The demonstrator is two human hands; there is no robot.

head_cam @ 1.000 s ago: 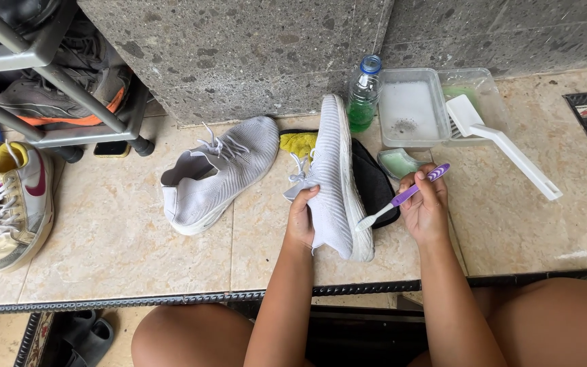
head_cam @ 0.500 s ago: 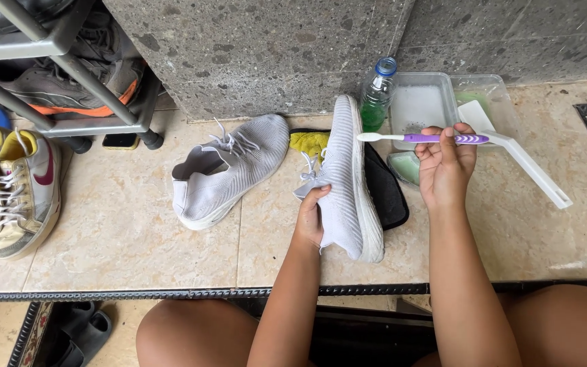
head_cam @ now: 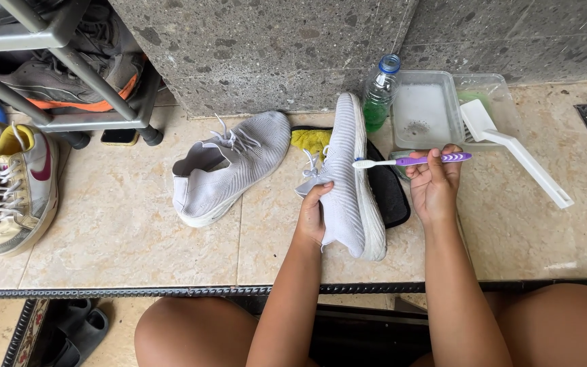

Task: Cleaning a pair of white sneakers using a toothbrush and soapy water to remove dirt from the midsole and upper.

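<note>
The left hand (head_cam: 312,216) has its grip closed around a white knit sneaker (head_cam: 348,180), holding it on edge on the tiled floor (head_cam: 103,224). The right hand (head_cam: 435,185) grips a purple toothbrush (head_cam: 412,161), bristles just beside the sole. A dark cloth (head_cam: 387,194) lies beneath. Its matching sneaker (head_cam: 229,170) rests to the left; a green-tinted bottle (head_cam: 380,92), clear tub (head_cam: 421,109) and white brush (head_cam: 514,153) sit behind.

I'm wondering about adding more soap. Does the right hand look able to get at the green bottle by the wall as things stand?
Probably yes, but not freely: the right hand is gripping the purple toothbrush. The green bottle stands upright just beyond, between the white shoe and the clear tray, with nothing in between.
</note>
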